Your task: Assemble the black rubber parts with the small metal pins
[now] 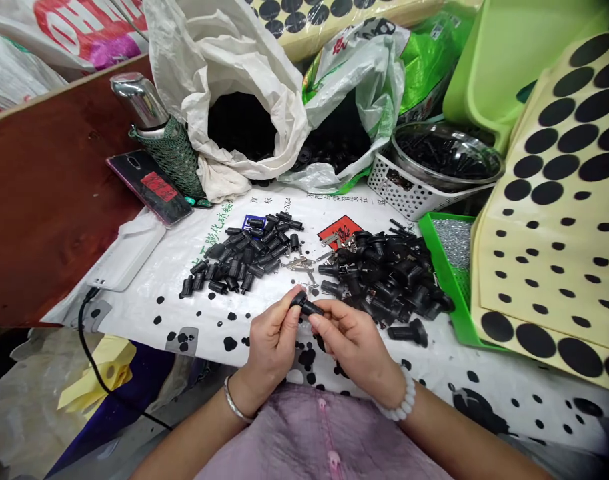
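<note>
Between my two hands, just over the table's near part, is a black plastic fitting (310, 306) with a wide end and a narrow end. My left hand (274, 333) pinches the wide end. Fingers of my right hand (351, 343) close around the narrow end. Beyond my left hand lies a pile of small black cylindrical caps (247, 250). To the right is a heap of larger black flanged fittings (384, 273), with one loose flanged fitting (408, 332) at its near edge. Small metal strips (301, 265) are scattered between the two piles.
Behind the piles stand an open white sack (174, 60), a green-and-white bag (384, 73), and a steel bowl (447, 175) in a white basket (399, 190). A green tray (477, 339) and dotted yellow sheets (514, 267) are at right. A phone (149, 187), white box (129, 257) and cable (84, 340) sit left.
</note>
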Demonstrator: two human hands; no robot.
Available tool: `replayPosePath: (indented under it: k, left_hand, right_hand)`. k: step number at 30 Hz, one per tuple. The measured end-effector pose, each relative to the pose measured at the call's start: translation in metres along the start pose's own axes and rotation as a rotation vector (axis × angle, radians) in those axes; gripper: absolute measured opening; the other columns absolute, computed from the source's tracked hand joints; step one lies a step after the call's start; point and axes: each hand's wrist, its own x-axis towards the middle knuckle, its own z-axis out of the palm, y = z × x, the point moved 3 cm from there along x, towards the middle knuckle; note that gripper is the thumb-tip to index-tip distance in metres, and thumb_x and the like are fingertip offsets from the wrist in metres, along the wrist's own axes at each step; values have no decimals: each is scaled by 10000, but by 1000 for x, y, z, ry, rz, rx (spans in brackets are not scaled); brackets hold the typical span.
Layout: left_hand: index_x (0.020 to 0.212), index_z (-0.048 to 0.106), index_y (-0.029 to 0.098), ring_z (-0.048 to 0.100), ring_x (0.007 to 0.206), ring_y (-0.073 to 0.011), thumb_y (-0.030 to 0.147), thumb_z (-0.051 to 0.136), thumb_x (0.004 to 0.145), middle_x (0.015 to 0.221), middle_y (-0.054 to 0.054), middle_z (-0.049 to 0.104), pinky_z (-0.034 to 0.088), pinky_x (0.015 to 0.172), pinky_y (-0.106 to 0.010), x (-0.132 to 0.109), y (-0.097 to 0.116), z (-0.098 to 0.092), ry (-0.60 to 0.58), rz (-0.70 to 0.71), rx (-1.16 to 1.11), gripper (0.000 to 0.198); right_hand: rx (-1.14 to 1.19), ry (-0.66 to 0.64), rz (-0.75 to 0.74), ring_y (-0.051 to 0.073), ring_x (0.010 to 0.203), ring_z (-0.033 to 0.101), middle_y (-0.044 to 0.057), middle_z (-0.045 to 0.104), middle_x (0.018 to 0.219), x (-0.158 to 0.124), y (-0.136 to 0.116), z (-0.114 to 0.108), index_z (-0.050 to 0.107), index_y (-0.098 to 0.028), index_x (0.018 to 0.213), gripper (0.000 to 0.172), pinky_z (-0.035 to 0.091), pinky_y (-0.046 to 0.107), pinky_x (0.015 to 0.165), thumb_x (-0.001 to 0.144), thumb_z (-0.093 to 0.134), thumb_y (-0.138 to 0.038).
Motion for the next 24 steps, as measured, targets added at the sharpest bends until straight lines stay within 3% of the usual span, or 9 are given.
replayPosePath:
  k: [5, 10, 16, 24]
  left_hand:
    - [1243, 525, 175, 590, 1079, -187, 173, 447, 892, 1186, -89, 621, 477, 953, -332, 3, 8, -2, -53, 105, 11, 360]
    - [1217, 550, 219, 534, 1150, -195, 129, 479, 873, 1268, -86, 555, 441, 987, -349, 7, 24, -13, -201, 223, -53, 363]
    - [1291, 458, 233, 573, 1032, -191, 214, 666, 770, 1146, -77, 603, 471, 912, -312, 11, 37, -24, -270, 67, -146, 561]
    - [1080, 607, 173, 558, 888, -180, 288, 729, 702, 936, -68, 575, 479, 783, -301, 12, 42, -20, -205, 83, -145, 413]
  right_hand:
    - [-230, 146, -224, 148, 689, 572, 59, 630, 869, -3, 0, -4, 614, -192, 1031, 213, 487, 272, 641, 844, 537, -258]
    - [-119, 103, -158, 122, 544, 527, 13, 587, 688, -9, 10, -5, 600, -203, 1069, 242, 469, 245, 505, 847, 545, -283]
    - [-70, 69, -207, 149, 655, 590, 50, 648, 831, -17, 12, -6, 605, -207, 1059, 234, 502, 272, 587, 832, 570, -254]
    - [-402, 209, -561, 140, 647, 610, 46, 658, 864, -22, 1, -7, 549, -208, 1109, 306, 510, 247, 581, 813, 533, -131]
